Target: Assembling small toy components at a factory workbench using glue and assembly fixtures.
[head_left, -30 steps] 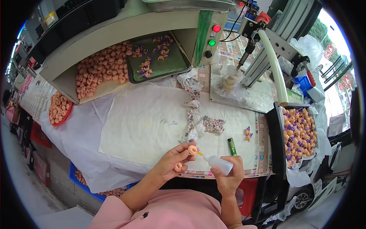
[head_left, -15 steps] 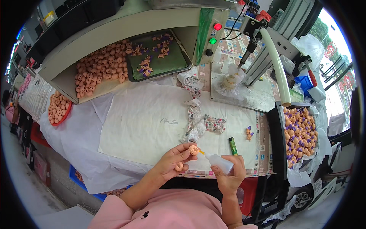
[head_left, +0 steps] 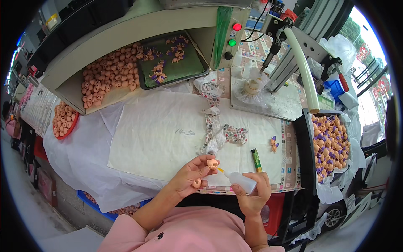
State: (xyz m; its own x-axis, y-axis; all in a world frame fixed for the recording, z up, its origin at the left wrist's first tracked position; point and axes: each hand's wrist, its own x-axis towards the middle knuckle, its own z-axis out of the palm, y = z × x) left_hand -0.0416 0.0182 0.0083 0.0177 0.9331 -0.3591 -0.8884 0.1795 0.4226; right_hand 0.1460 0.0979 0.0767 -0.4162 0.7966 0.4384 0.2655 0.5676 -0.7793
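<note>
Between the fingertips of my left hand [head_left: 189,175] is a small peach-coloured hollow doll head [head_left: 213,164], its opening facing up and toward the right. A second peach doll head [head_left: 197,183] is tucked against the lower fingers of the same hand. My right hand [head_left: 255,193] grips a translucent white squeeze bottle [head_left: 242,182], tilted so that its thin yellow nozzle [head_left: 221,170] points at the upper head. The nozzle tip is very close to that head; whether they touch I cannot tell. Beyond my right hand lies a green marker-shaped tube [head_left: 256,160].
A small peach-and-purple figure [head_left: 274,144] and a floral cloth [head_left: 236,134] lie on the white sheet [head_left: 147,138]. Figures fill a black crate [head_left: 305,143] at right. Doll heads [head_left: 113,69] are heaped on the shelf beside a dark tray [head_left: 191,69]. A press [head_left: 268,101] stands behind.
The upper doll head has turned slightly between my left fingers, and the nozzle has shifted a little left with it. The whole view has moved slightly.
</note>
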